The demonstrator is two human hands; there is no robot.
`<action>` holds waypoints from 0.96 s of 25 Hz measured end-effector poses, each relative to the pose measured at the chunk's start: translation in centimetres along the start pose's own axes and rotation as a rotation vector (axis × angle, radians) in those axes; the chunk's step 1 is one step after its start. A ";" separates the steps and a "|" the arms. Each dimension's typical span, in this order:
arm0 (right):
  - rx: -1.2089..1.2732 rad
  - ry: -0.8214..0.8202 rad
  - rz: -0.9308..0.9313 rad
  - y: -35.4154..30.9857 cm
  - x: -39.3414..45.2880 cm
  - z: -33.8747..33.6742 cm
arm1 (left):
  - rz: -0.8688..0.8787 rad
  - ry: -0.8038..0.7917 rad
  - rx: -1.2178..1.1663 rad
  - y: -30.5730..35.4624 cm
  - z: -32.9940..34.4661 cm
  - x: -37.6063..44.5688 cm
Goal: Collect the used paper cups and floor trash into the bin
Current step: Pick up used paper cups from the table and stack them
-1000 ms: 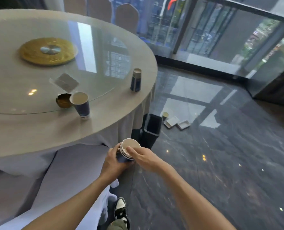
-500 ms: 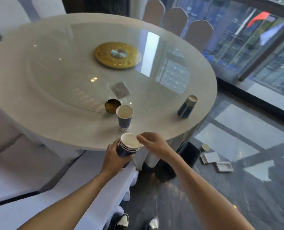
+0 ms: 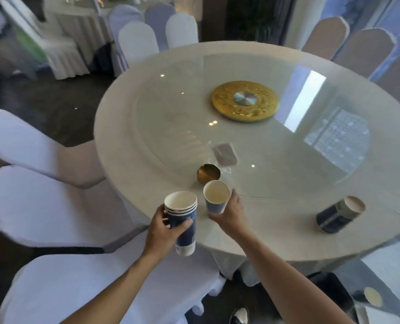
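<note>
My left hand (image 3: 165, 226) grips a stack of nested blue paper cups (image 3: 182, 220) just off the near edge of the round table (image 3: 128, 127). My right hand (image 3: 229, 212) wraps around a single blue paper cup (image 3: 216, 196) that stands upright on the table beside the stack. Another blue paper cup (image 3: 340, 213) stands further right on the table. The dark bin (image 3: 332, 291) sits on the floor under the table's right edge, partly hidden by my right arm. A round cup-like piece of trash (image 3: 372, 296) lies on the floor beside it.
A gold ashtray (image 3: 208, 174) and a clear card holder (image 3: 224, 153) sit just behind the single cup. A gold lazy-Susan hub (image 3: 245, 101) marks the table centre. White-covered chairs (image 3: 42, 202) crowd the left and near side. My shoe (image 3: 239, 315) shows at the bottom.
The view swung left toward the table. My right hand left the rim of the stacked cups and reached forward to close around the single cup on the table. The left hand kept the stack.
</note>
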State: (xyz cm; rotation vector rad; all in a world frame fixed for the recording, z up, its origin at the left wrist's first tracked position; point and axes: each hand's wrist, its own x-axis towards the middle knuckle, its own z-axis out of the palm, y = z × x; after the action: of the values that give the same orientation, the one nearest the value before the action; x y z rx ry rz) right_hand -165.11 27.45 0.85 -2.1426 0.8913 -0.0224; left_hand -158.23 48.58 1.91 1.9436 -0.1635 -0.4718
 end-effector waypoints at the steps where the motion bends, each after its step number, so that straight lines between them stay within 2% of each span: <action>1: 0.026 0.018 -0.002 -0.1 0.7 0.3 | 0.003 0.014 -0.007 0.8 0.2 0.1; 4: 0.175 0.057 -0.008 0.1 3.6 0.3 | 0.023 0.096 -0.015 3.7 1.3 0.3; 8: 0.306 -0.004 -0.048 1.1 5.0 -1.5 | 0.066 0.172 -0.061 7.6 3.1 0.6; 13: 0.195 0.009 -0.132 5.0 4.0 -6.6 | 0.134 0.191 -0.173 13.6 7.6 2.0; 19: 0.181 -0.005 -0.156 8.9 3.1 -14.7 | 0.210 0.036 -0.230 17.9 17.2 2.3; 24: 0.335 0.076 -0.093 11.5 2.3 -20.0 | 0.208 -0.238 -0.136 18.7 23.8 1.5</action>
State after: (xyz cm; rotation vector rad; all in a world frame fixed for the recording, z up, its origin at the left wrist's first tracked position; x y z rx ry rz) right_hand -176.11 7.64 6.02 -1.8760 0.7695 -0.2827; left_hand -164.39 20.15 10.29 1.7120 -0.4698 -0.5596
